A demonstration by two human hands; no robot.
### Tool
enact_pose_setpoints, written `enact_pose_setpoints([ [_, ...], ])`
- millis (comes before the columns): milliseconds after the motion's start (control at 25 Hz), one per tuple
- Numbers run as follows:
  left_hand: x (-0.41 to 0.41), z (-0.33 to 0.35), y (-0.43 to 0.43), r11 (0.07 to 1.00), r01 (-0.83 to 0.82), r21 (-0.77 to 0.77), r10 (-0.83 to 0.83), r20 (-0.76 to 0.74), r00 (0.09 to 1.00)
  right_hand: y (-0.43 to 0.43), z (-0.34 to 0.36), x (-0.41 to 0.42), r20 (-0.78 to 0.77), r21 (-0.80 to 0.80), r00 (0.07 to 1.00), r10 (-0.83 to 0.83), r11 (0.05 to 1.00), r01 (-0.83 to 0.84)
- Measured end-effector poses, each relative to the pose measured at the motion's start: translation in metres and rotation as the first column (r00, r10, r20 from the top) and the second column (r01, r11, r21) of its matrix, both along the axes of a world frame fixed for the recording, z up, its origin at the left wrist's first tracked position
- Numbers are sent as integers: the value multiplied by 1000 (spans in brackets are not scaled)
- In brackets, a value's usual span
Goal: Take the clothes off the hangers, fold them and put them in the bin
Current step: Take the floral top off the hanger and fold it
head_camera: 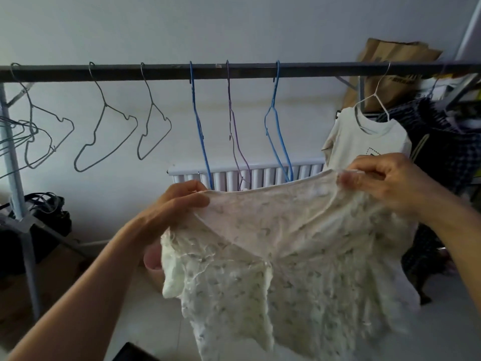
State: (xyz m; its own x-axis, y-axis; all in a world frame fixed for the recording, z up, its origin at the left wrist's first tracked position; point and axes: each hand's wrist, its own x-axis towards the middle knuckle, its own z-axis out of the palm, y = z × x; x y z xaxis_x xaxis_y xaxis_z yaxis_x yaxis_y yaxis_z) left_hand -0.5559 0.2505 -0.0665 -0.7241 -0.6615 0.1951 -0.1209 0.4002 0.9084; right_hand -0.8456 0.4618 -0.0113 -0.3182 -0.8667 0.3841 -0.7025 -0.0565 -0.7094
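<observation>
I hold a cream top with a small leaf print (299, 256) spread out in front of me, off any hanger. My left hand (177, 204) grips its upper left edge and my right hand (385, 183) pinches its upper right edge. Behind it a dark rail (156, 71) carries several bare wire hangers, grey ones (104, 131) on the left and blue ones (278, 126) in the middle. A white T-shirt (364, 142) still hangs on a white hanger at the right, with dark checked clothes (447, 152) beside it. A pinkish bin (153, 267) shows partly behind the top.
A white radiator (234, 178) stands against the wall behind the rail. A brown paper bag (390, 69) sits at the upper right. The rack's grey leg (15, 178) and a dark bag (44, 217) on a cardboard box are at the left. The floor is pale tile.
</observation>
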Motion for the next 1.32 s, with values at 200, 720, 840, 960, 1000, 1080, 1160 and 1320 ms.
enact_pose_setpoints([
  [200, 19, 26, -6, 983, 167, 77, -172, 68, 983, -9, -18, -15, 60, -97, 998, 6, 995, 0],
  [720, -17, 4, 22, 815, -549, -185, 562, 19, 827, -49, -37, 32, 107, -47, 983, -149, 987, 155],
  [840, -36, -5, 47, 829, -560, 1, 560, -31, 828, -54, -48, 64, 213, -50, 968, -132, 988, 146],
  [960, -57, -15, 77, 873, -469, 133, 483, -107, 869, -59, -56, 94, 254, -36, 960, -116, 991, 130],
  [1000, -61, -17, 83, 880, -447, 157, 467, -127, 875, -62, -58, 102, 249, -28, 962, -111, 992, 121],
  [1080, -66, -18, 91, 891, -409, 195, 439, -147, 886, -68, -63, 112, 243, -18, 965, -96, 994, 104],
  [1160, -68, -17, 95, 901, -380, 210, 412, -139, 901, -71, -67, 119, 249, -1, 965, -79, 997, 82],
  [1320, -64, -9, 105, 902, -264, 342, 344, -196, 918, -72, -69, 126, 244, 2, 970, -16, 1000, 16],
])
